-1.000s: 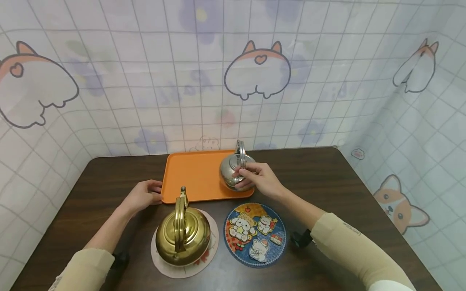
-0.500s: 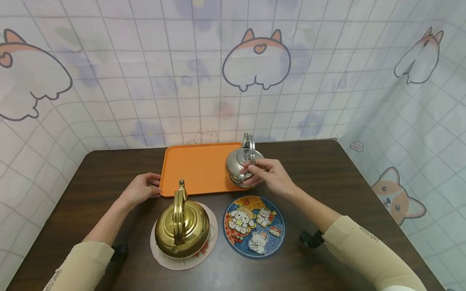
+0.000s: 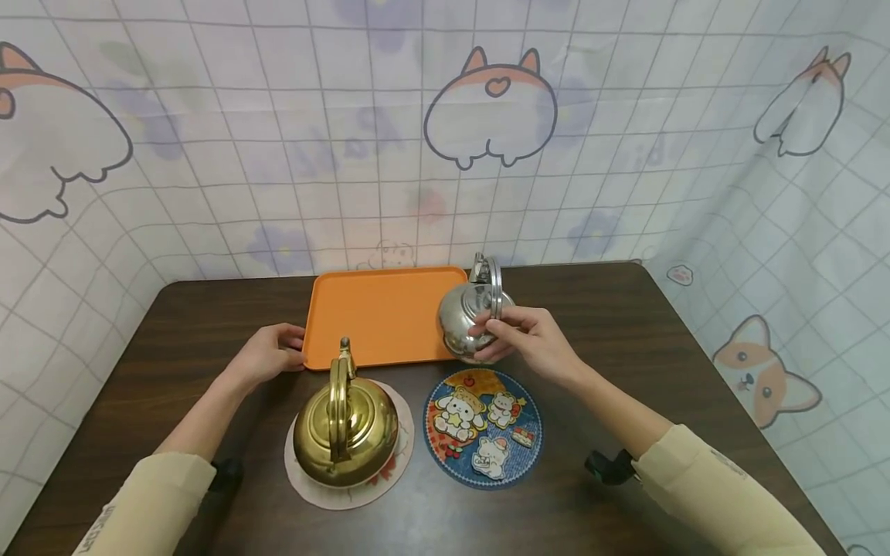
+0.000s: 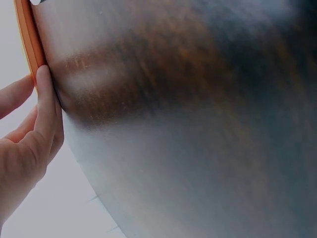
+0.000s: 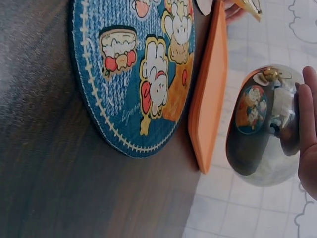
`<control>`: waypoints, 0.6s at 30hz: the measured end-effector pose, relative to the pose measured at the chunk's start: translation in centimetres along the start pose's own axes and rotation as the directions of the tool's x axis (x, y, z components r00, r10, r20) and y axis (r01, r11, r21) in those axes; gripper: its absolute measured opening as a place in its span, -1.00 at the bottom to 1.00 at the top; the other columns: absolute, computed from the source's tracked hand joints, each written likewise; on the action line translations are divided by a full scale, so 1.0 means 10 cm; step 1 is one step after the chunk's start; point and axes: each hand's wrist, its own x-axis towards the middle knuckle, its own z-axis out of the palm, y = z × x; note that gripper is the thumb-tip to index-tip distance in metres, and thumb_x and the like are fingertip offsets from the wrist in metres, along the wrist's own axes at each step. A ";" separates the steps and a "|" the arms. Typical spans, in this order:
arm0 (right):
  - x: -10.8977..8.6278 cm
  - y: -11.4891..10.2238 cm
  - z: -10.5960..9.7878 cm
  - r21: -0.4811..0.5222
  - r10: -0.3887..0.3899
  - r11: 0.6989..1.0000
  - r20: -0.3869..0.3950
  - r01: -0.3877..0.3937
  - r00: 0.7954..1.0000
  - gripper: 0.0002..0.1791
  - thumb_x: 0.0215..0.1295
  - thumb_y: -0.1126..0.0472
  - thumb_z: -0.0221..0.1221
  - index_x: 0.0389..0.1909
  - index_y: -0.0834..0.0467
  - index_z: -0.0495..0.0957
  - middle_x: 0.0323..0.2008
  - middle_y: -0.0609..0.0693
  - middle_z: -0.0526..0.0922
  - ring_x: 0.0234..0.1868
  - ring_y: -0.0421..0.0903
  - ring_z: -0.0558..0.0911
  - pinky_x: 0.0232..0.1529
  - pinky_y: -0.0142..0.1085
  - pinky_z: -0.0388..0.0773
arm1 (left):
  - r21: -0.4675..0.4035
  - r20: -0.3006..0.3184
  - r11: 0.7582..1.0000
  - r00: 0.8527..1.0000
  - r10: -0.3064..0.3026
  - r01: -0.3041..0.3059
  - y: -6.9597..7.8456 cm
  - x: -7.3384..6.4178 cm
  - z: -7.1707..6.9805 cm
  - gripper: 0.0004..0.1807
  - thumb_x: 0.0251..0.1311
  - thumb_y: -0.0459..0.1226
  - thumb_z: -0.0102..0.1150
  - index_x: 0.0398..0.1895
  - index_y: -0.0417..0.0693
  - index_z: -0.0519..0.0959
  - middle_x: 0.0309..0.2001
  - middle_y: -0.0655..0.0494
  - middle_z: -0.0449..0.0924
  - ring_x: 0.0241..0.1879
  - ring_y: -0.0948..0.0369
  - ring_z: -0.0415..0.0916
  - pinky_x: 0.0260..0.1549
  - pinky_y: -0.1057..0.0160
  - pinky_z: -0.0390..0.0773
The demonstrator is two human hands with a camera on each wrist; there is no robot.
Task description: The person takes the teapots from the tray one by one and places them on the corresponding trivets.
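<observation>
A silver kettle (image 3: 462,316) hangs over the right end of the orange tray (image 3: 375,316); my right hand (image 3: 535,340) grips its handle. In the right wrist view the kettle (image 5: 265,134) shows beyond the tray, with reflections on its shiny body. At the tray's left edge, the thumb and fingers of my left hand (image 3: 267,359) hold the rim near the front corner; the left wrist view shows the fingertips right on the tray's edge (image 4: 30,39). A gold kettle (image 3: 345,432), its handle upright, stands on a pale round mat (image 3: 389,483) in front of the tray.
A round blue mat (image 3: 483,428) with cartoon animals lies right of the gold kettle. The dark wooden table (image 3: 598,309) meets a white grid-patterned wall cloth (image 3: 389,193) behind and at the sides.
My right hand has carried the silver kettle rightward, from over the tray to its right end. My left hand stays at the tray's left edge. The head view has tilted slightly down.
</observation>
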 end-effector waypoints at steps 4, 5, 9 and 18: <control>-0.05 -0.03 0.01 0.005 0.001 1.000 0.010 -0.001 1.000 -0.72 0.61 0.33 0.02 0.08 0.45 0.58 -0.02 0.37 0.69 -0.24 0.16 0.78 -0.16 0.03 0.76 | 0.004 0.000 1.000 1.000 0.004 -0.004 0.02 0.03 -0.03 -0.42 0.37 -0.56 0.13 0.38 -0.64 0.21 0.10 -0.46 0.37 -0.11 -0.01 0.64 -0.09 0.12 0.75; -0.06 -0.04 0.01 0.008 0.003 1.000 0.014 -0.003 1.000 -0.72 0.61 0.34 0.02 0.09 0.46 0.58 -0.02 0.37 0.68 -0.24 0.17 0.78 -0.16 0.04 0.76 | 0.002 0.001 1.000 1.000 0.004 -0.004 0.02 0.03 -0.03 -0.42 0.37 -0.56 0.13 0.38 -0.64 0.21 0.10 -0.46 0.37 -0.12 -0.01 0.63 -0.09 0.13 0.75; -0.12 -0.06 0.03 0.014 0.027 1.000 0.025 -0.027 0.999 -0.71 0.61 0.32 0.02 0.11 0.44 0.57 0.00 0.34 0.69 -0.23 0.17 0.78 -0.16 0.04 0.76 | -0.003 0.008 1.000 1.000 0.000 0.000 0.01 0.05 -0.05 -0.42 0.37 -0.57 0.13 0.38 -0.64 0.20 0.10 -0.47 0.37 -0.12 0.00 0.63 -0.09 0.14 0.75; -0.22 -0.09 0.04 0.019 0.032 0.999 0.052 -0.034 0.998 -0.72 0.61 0.34 0.03 0.12 0.44 0.56 -0.02 0.38 0.67 -0.25 0.20 0.77 -0.14 0.05 0.75 | -0.004 0.010 1.000 1.000 0.002 -0.002 -0.02 0.09 -0.06 -0.42 0.36 -0.55 0.14 0.37 -0.65 0.21 0.10 -0.47 0.37 -0.13 0.00 0.64 -0.10 0.14 0.75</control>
